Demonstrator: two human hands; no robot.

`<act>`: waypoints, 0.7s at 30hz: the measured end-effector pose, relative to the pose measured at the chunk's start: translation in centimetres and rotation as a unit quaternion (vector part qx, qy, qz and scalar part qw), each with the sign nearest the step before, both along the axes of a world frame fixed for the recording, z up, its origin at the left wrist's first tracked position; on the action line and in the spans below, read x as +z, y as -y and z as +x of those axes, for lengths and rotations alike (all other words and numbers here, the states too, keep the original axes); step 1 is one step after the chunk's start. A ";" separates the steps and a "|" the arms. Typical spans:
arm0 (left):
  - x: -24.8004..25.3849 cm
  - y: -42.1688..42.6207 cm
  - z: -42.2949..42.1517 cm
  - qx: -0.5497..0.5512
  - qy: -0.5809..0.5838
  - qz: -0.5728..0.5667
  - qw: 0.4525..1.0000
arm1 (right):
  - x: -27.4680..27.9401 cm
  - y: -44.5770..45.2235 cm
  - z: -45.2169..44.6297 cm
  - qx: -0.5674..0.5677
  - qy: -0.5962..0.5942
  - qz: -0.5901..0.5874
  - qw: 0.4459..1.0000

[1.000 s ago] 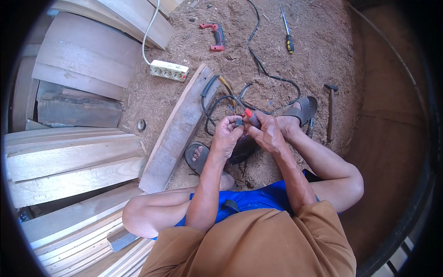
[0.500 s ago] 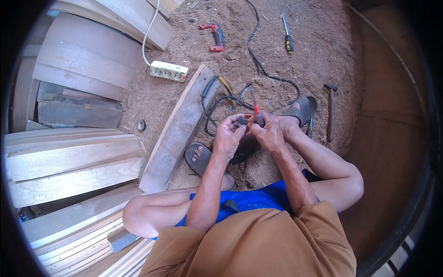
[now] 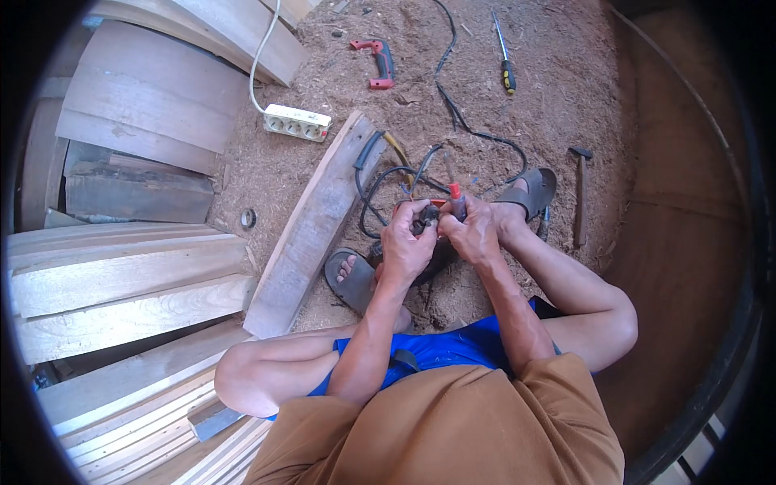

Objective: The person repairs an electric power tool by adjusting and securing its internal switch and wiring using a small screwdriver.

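My left hand (image 3: 406, 241) is closed on a small dark part (image 3: 428, 215) between its thumb and fingers. Close beside it, my right hand (image 3: 475, 234) wraps round a screwdriver (image 3: 457, 200) with a red and dark handle, its thin shaft pointing up and away from me. A bit of red shows between the two hands. Below them lies a dark tool body (image 3: 435, 260), partly hidden by the hands. A black cable (image 3: 369, 182) loops on the ground just beyond my left hand, near a yellow piece (image 3: 397, 149).
A wooden plank (image 3: 311, 226) lies left of my hands. Beyond it are a white power strip (image 3: 297, 124), a red and black handle piece (image 3: 382, 65) and a yellow-black screwdriver (image 3: 508, 74). A hammer (image 3: 581, 198) lies at the right. Stacked boards (image 3: 129, 275) fill the left side.
The screwdriver has swung from pointing toward my left hand to pointing away from me. My left hand has turned slightly and moved a little right, with the dark part now showing more.
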State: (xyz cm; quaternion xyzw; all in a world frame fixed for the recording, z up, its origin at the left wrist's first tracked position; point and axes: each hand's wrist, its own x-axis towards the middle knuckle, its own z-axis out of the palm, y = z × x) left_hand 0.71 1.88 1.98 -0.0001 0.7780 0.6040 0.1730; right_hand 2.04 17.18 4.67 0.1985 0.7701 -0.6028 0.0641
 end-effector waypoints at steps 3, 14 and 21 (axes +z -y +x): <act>-0.4 -0.1 0.0 0.034 0.039 0.090 0.995 | -1.2 0.2 0.1 0.004 -0.036 0.023 0.999; 0.0 1.4 -1.1 0.026 0.157 0.264 0.951 | -0.5 0.0 -0.6 -0.028 0.029 -0.130 0.991; -1.0 1.5 -1.2 0.044 0.067 0.159 0.984 | 0.3 -0.7 -0.7 -0.034 0.016 -0.186 0.982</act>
